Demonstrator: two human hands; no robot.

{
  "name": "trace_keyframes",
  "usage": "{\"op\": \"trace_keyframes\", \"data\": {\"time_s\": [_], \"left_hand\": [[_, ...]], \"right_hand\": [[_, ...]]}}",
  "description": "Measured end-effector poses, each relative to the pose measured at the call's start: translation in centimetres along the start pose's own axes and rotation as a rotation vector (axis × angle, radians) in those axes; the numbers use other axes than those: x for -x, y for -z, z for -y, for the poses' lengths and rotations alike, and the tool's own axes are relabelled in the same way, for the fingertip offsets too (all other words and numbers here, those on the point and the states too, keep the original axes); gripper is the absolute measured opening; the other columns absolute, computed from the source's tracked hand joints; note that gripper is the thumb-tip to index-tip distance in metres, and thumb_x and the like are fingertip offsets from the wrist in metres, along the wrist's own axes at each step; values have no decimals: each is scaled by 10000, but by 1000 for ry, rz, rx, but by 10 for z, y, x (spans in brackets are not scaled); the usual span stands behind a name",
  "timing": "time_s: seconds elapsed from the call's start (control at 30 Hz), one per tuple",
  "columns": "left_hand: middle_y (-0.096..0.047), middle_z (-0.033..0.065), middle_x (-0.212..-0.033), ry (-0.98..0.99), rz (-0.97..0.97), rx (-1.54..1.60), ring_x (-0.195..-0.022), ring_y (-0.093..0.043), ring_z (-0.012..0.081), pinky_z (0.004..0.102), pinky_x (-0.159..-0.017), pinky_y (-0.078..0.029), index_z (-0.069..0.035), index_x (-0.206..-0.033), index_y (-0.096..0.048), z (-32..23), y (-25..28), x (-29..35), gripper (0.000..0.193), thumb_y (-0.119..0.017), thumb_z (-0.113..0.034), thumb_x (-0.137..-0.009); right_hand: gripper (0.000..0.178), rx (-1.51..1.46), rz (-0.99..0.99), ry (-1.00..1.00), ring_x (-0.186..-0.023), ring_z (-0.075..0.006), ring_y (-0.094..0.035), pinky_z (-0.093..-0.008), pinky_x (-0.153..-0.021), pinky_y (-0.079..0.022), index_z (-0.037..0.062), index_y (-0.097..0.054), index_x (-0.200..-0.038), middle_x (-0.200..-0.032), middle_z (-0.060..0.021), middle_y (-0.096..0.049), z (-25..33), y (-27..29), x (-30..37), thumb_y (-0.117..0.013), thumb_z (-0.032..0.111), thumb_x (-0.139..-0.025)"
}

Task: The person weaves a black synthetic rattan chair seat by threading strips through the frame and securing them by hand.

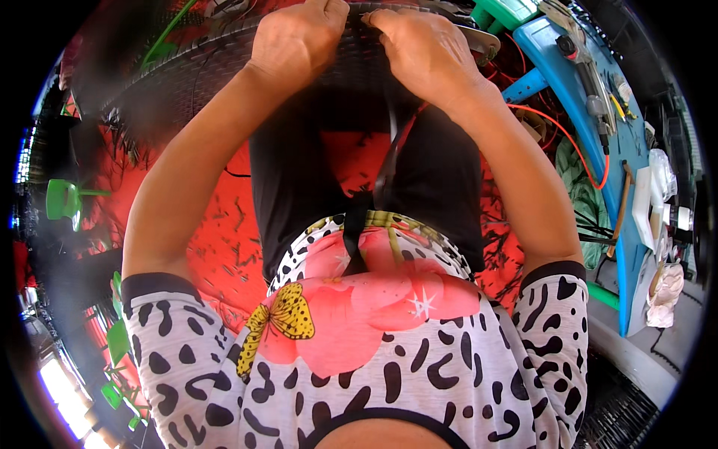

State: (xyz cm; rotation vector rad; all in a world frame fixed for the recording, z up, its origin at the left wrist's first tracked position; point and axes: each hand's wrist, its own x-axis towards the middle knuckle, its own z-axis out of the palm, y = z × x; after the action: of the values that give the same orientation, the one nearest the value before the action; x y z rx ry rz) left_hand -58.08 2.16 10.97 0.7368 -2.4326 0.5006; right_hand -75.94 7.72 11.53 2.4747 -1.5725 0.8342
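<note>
the black weave (pixel 202 78) lies crosswise beyond the trousers (pixel 441 161), its long axis reaching left past the left hand (pixel 299 39). the right hand (pixel 428 51) sits just beside that one; i can't tell what either grip pinches.

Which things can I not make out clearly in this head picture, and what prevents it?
In the head view:
Left hand: fingertips, cut off by the upper edge.
Right hand: whatever its fingertips may hold, too small and dark.
Dark woven piece: partly hidden by the hands and forearms; left end blurred.
Red floor covering: partly hidden by the dark trouser legs.
</note>
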Motion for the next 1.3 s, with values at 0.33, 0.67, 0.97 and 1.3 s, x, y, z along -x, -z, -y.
{"op": "trace_keyframes", "data": {"time_s": [0.33,0.67,0.97,1.3], "left_hand": [[-564,138,-824,116,127,94,-734,-591,313,385,-633,-483,-23,-937,-545,27,18,30,144,-601,-64,-811],[-575,168,-793,409,117,-231,-779,-581,363,430,-680,-447,-28,-834,-531,140,72,198,93,-537,-118,-856],[-610,214,-838,1054,352,-462,-817,-574,407,488,-710,-433,-18,-827,-537,187,89,387,155,-541,-171,-854],[-625,247,-900,1082,507,-605,-862,-597,440,518,-726,-462,-28,-913,-581,202,86,452,187,-482,-177,-861]], "right_hand": [[273,278,-154,178,-768,-290,-560,-387,-644,-459,66,-576,-933,-804,-90,-522,-31,43,24,-727,129,-715],[151,50,-8,116,-689,-305,-538,-394,-602,-425,39,-530,-817,-755,-111,-508,-43,53,20,-659,110,-786],[136,117,135,157,-719,-309,-543,-397,-627,-427,13,-530,-760,-713,-135,-529,-50,65,18,-632,103,-757],[223,-659,-35,-414,-534,-39,-437,-180,-475,-351,30,-608,-1055,-643,22,-500,-120,114,63,-549,212,-941]]}}
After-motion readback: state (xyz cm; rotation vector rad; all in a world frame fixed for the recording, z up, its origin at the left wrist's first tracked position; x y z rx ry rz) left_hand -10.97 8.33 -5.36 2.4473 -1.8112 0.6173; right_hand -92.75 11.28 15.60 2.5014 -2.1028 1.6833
